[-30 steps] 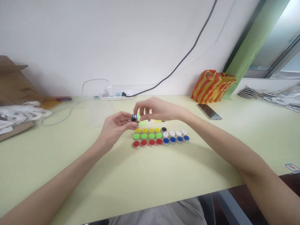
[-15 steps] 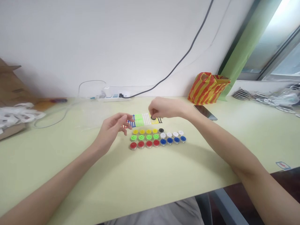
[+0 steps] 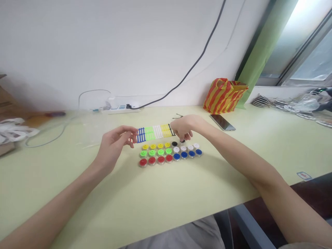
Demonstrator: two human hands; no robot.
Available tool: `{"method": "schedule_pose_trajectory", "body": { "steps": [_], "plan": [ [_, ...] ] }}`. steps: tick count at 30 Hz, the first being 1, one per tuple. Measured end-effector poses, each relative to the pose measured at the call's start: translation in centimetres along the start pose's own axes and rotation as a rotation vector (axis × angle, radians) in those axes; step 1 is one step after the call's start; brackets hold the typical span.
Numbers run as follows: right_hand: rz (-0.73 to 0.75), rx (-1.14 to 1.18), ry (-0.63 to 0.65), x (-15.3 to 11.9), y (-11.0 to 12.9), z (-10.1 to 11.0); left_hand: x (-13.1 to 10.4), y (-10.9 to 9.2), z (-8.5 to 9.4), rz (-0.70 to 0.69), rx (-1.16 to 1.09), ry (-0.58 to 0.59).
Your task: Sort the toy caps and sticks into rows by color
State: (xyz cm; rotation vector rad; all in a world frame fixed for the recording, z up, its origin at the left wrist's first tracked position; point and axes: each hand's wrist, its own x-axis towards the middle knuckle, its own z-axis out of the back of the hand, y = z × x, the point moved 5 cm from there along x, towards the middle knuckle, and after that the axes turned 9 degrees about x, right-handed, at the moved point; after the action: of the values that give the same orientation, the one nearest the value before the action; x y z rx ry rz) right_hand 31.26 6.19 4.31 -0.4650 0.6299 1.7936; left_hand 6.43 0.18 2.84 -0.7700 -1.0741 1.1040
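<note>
Rows of small round pieces with clear rims lie on the table: yellow [image 3: 153,146], green [image 3: 152,153], red [image 3: 151,160], white [image 3: 183,148] and blue [image 3: 184,154], with a black one [image 3: 174,144] beside the yellow row. My right hand [image 3: 184,127] pinches another black piece [image 3: 182,141] at the right of that one, low over the table. Behind the rows, thin sticks lie side by side in blue [image 3: 141,135], green [image 3: 149,133], white [image 3: 157,131], yellow [image 3: 166,130] and black. My left hand [image 3: 114,143], fingers apart, hovers at the left end of the sticks.
A power strip [image 3: 120,109] stands by the wall. A striped bag [image 3: 224,97] and a phone [image 3: 222,122] are at the back right, with stacked discs [image 3: 260,101] beyond. White plastic pieces [image 3: 15,129] lie at the far left; two dark sticks [image 3: 177,118] lie behind my right hand.
My right hand has moved right and toward me with the black piece, from over the yellow sticks to beside the other black piece. The view has shifted slightly.
</note>
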Motion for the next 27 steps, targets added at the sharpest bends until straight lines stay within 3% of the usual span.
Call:
{"method": "schedule_pose_trajectory", "body": {
  "steps": [6, 9, 15, 17, 19, 23, 27],
  "plan": [
    [0.021, -0.007, 0.042, -0.8, 0.7, -0.2, 0.3, 0.0, 0.6, -0.030, 0.017, -0.059],
    [0.042, -0.037, -0.025, -1.3, 0.0, 1.0, 0.3, 0.0, 0.8, -0.041, 0.019, -0.105],
    [0.079, 0.006, -0.472, 0.2, -4.8, 4.9, 0.3, -0.2, 0.7, -0.062, 0.037, -0.111],
    [0.042, -0.055, -0.662, 1.4, -6.6, 5.4, 0.3, -0.2, 0.6, -0.069, 0.046, -0.094],
    [0.052, -0.062, -0.757, 2.8, -8.0, 5.2, 0.3, -0.1, 0.6, -0.066, 0.055, -0.088],
    [0.089, -0.074, -0.741, 5.4, -9.5, 4.2, 0.4, 0.4, 0.7, -0.054, 0.058, -0.086],
    [0.118, -0.107, -0.717, 6.3, -9.6, 3.9, 0.5, 0.5, 0.6, -0.057, 0.065, -0.078]
  ]
}}
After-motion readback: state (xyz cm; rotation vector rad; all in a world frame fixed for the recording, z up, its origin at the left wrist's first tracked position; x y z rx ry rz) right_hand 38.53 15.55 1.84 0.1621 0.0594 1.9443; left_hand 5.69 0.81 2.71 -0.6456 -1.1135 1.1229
